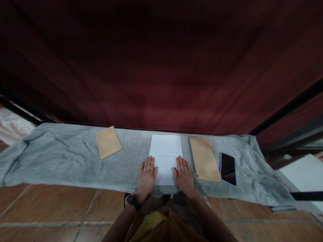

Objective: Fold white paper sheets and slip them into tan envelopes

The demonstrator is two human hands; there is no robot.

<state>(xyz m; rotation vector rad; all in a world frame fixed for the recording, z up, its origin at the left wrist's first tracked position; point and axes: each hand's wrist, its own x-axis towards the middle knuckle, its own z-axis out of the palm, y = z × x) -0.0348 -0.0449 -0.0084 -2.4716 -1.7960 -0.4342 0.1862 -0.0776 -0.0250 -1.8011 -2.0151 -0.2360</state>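
A sheet of white paper with a crease across its middle lies flat on the grey cloth, straight ahead of me. My left hand rests palm down over its left edge, fingers stretched out and pointing away from me. On the opposite edge, my right hand lies flat in the same way, just below the crease. Neither hand grips anything. Close to my right hand is a stack of brown envelopes, its edges slightly fanned.
Farther left, a brown envelope lies at an angle. A phone with a dark screen sits right of the stack. The grey cloth covers a long narrow surface, backed by a dark red curtain. White sheets are at far right.
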